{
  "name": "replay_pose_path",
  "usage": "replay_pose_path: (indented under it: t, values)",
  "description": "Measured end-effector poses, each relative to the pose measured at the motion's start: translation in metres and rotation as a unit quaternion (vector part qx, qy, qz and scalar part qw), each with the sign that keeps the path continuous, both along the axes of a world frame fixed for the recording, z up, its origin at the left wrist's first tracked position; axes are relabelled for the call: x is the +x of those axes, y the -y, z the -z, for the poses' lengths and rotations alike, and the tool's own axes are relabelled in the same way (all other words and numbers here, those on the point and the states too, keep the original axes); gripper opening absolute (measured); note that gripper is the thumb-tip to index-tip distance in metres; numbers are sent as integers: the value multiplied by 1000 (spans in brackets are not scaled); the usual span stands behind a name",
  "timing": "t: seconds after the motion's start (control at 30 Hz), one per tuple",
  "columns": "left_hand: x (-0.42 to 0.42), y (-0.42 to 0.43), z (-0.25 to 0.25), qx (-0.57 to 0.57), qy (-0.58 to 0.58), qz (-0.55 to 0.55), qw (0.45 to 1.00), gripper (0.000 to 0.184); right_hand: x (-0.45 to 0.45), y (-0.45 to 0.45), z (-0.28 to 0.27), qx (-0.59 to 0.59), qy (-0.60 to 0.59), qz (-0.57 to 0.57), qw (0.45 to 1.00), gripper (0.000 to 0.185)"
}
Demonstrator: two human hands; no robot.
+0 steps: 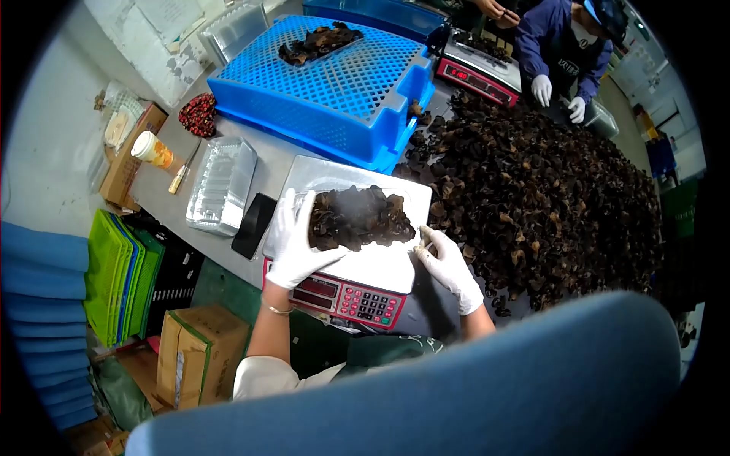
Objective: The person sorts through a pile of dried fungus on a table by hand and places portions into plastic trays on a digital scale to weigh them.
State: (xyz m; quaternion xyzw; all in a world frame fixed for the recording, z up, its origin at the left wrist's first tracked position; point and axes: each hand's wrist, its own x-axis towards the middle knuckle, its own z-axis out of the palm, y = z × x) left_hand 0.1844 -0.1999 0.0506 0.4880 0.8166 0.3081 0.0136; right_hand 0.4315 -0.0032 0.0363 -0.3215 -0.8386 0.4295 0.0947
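Dark brown wood-ear-like pieces (357, 218) fill a clear tray lying on the silver plate of a red-framed scale (357, 270). My left hand (295, 243), in a white glove, is at the tray's left end with thumb and fingers spread around its corner. On the right, my gloved right hand (449, 266) is by the tray's right end, fingertips bent together near the plate's edge; what they hold, if anything, is too small to name. A large heap of the same dark pieces (540, 205) lies to the right of the scale.
Behind the scale stands an upturned blue crate (327, 83) with dark pieces on top. Left are stacked clear trays (222, 185), a black phone-like object (254, 226), a paper cup (154, 150) and a red bundle (199, 115). Co-workers and a second scale (477, 82) are at the back right.
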Motion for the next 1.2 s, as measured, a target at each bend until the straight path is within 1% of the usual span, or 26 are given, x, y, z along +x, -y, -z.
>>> replay_pose_path:
  t: [0.03, 0.07, 0.1, 0.13, 0.17, 0.2, 0.23, 0.27, 0.3, 0.37, 0.47, 0.5, 0.53, 0.57, 0.63, 0.7, 0.73, 0.83, 0.87, 0.97, 1.0, 1.03, 1.07, 1.1, 1.17, 1.2]
  values:
    - [-6, 8, -3, 35, 18, 6, 999, 116, 1, -2, 0, -11, -3, -2, 1000, 53]
    - [-9, 16, -3, 44, 43, -27, 998, 110, 1, -2, 0, -10, -2, -1, 1000, 53]
    - [-14, 24, 1, 64, 7, -54, 996, 92, 0, -2, 0, -43, -1, 5, 999, 52]
    - [-17, 30, 7, 65, 151, -103, 981, 79, -1, -2, -1, -76, -1, 10, 997, 52]
    - [-21, 34, 14, 65, 290, -149, 943, 66, -4, -1, 0, -75, -2, 9, 997, 52]
    - [-27, 40, 30, 46, 236, -131, 962, 54, -8, -1, 5, -110, -20, 15, 994, 51]
    - [-29, 40, 30, 28, 180, -113, 977, 43, -11, 0, 12, -145, -40, 20, 988, 50]
    - [-28, 39, 31, 35, 221, -112, 968, 33, -14, 0, 26, -142, -74, 28, 987, 48]
    - [-28, 38, 37, 47, 292, -102, 950, 32, -17, 0, 21, -140, -76, 27, 987, 48]
    - [-29, 35, 48, 123, 405, -92, 901, 32, -22, 1, 9, -183, -87, 67, 977, 46]
    - [-33, 21, 27, 137, 445, -97, 880, 34, -32, -8, 1, -188, -153, 84, 966, 43]
    - [-39, 16, 29, 167, 446, -80, 876, 33, -36, -15, -7, -192, -183, 79, 961, 42]
    - [-46, 9, 25, 179, 446, -77, 873, 34, -43, -24, -23, -142, -159, 60, 975, 41]
    - [-53, 1, 20, 193, 445, -73, 872, 34, -53, -32, -27, -137, -198, 64, 968, 41]
    - [-71, -18, 12, 206, 429, -73, 877, 37, -72, -54, -38, -144, -178, 72, 971, 42]
    - [-93, -38, 15, 230, 431, -66, 870, 38, -95, -73, -40, -114, -196, 78, 971, 42]
    - [-103, -48, 18, 235, 425, -55, 873, 38, -105, -80, -44, -135, -207, 77, 966, 44]
    - [-127, -78, 26, 252, 417, -88, 869, 37, -133, -105, -37, -163, -229, 78, 956, 49]
    - [-133, -88, 28, 253, 419, -95, 867, 36, -138, -108, -36, -219, -244, 100, 939, 52]
    - [-149, -116, 29, 255, 422, -104, 864, 37, -147, -112, -28, -221, -265, 121, 931, 63]
    - [-151, -126, 26, 282, 434, -117, 848, 39, -144, -108, -28, -240, -268, 107, 927, 66]
    - [-156, -136, 32, 309, 446, -131, 830, 41, -140, -103, -28, -233, -251, 101, 934, 62]
    - [-165, -145, 36, 332, 480, -111, 805, 44, -134, -98, -29, -229, -244, 72, 940, 59]
    - [-166, -152, 34, 348, 483, -91, 798, 48, -128, -95, -26, -226, -236, 43, 944, 57]
    - [-162, -155, 26, 351, 463, -51, 813, 52, -105, -80, -31, -213, -239, 20, 947, 48]
    - [-153, -149, 11, 313, 428, -65, 845, 54, -91, -72, -39, -196, -227, 17, 954, 47]
